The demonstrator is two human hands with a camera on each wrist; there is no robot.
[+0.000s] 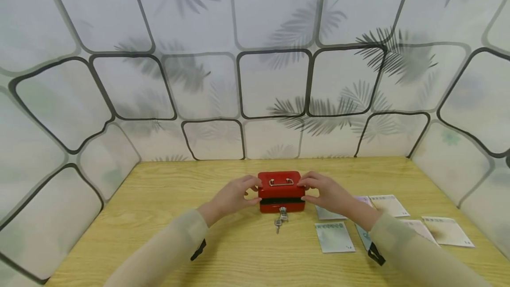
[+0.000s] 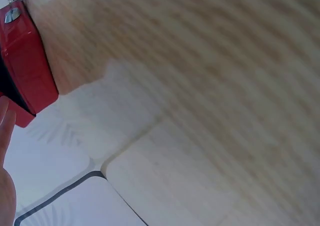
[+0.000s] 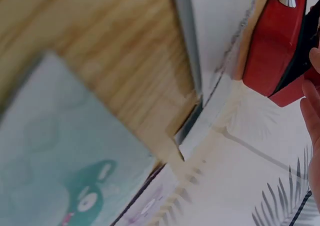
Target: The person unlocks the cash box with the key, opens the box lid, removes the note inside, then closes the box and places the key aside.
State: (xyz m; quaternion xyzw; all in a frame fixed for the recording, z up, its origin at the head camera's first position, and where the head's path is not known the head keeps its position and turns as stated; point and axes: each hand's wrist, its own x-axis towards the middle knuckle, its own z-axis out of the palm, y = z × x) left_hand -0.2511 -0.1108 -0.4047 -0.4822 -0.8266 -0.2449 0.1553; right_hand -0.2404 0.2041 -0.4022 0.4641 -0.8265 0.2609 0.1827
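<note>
A small red cash box point(image 1: 275, 208) stands on the wooden table in the head view, its lid point(image 1: 280, 191) raised a little over a dark gap at the front. The left hand point(image 1: 232, 195) grips the lid at its left side, fingers on top and thumb at the lower edge. On the opposite side the right hand point(image 1: 330, 195) holds the lid in the same way. A wire handle point(image 1: 281, 184) lies on the lid. From the front lock hang keys point(image 1: 278, 223). Both wrist views catch the box only at the frame's edge, with the inside mostly dark.
Several pale printed sheets, like banknotes, lie right of the box, among them a greenish one point(image 1: 335, 237) and a beige one point(image 1: 448, 231). The right forearm passes over some of them. A patterned curtain point(image 1: 275, 83) surrounds the table point(image 1: 167, 189) at the back and sides.
</note>
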